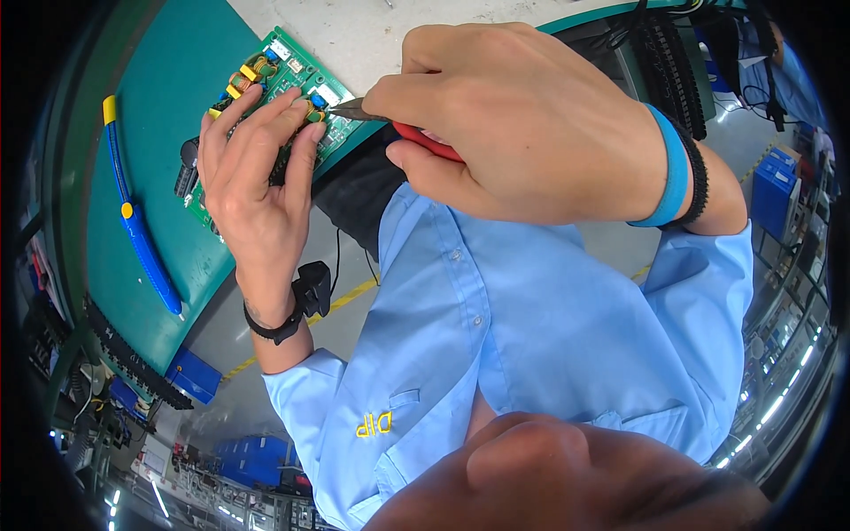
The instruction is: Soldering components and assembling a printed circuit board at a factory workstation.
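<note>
A green circuit board (288,58) crowded with components lies slanted across the left side of the bench. My left hand (252,164) grips it from above, fingers bent over the components and thumb close to a small blue part. Red-handled pliers or cutters (354,110) are closed in my right hand (531,133). Their dark pointed tip reaches the board beside that blue part (318,100), near my left thumb. I cannot tell whether the jaws touch it. Coils with yellow tape (241,81) and a black cylinder (189,152) show around my left fingers.
A blue-and-yellow solder sucker (133,221) lies on the green mat (159,97) left of the board. Beyond is a pale surface (354,35). Black ribbed strips (133,358) run along the bench edge. Blue bins (775,181) stand farther off.
</note>
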Motion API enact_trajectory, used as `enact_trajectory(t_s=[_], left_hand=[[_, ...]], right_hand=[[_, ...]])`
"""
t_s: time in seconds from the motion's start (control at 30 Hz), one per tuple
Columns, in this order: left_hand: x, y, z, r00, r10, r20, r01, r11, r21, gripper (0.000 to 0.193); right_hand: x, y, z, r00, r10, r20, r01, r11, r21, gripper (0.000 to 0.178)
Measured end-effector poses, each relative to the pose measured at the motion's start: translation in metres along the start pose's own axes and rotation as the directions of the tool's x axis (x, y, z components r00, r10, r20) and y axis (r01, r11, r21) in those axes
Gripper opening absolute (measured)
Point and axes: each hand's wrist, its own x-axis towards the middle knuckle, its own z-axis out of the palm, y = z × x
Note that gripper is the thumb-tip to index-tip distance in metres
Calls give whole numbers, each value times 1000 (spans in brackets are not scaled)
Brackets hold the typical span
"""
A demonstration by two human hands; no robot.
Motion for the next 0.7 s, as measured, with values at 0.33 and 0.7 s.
enact_trajectory(t_s=[0.33,0.7], left_hand=[[-1,0,1,1000,-5,3,5,1000,-2,16],[0,0,0,1000,-4,3,4,1000,-4,16]], right_hand=[[6,0,1,1000,-3,2,3,1000,-10,17],[13,-2,0,1000,-13,17,14,1000,-21,18]])
